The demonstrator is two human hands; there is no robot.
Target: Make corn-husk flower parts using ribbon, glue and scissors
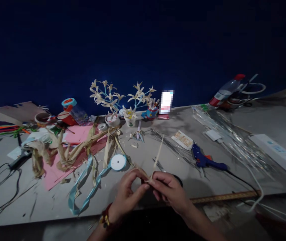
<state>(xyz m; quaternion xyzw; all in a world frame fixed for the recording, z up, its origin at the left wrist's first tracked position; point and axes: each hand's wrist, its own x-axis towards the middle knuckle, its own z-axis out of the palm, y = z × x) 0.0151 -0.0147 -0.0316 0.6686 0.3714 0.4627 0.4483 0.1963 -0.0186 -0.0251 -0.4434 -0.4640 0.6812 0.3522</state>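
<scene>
Near the table's front edge, my left hand and my right hand meet with their fingertips pinched together. Between them is a pale strip of dried corn husk, one narrow end of which sticks up above my right fingers. More husk shows at my left fingertips; the pinched part is mostly hidden. A pair of scissors lies partly under my right hand. Left of my hands lies a spool of light blue ribbon, its loose ribbon curling toward the front edge.
Dried husks cover pink paper on the left. Husk flowers stand in cups at the back, beside a lit phone. To the right are a blue glue gun, thin wires, a power strip and a bottle.
</scene>
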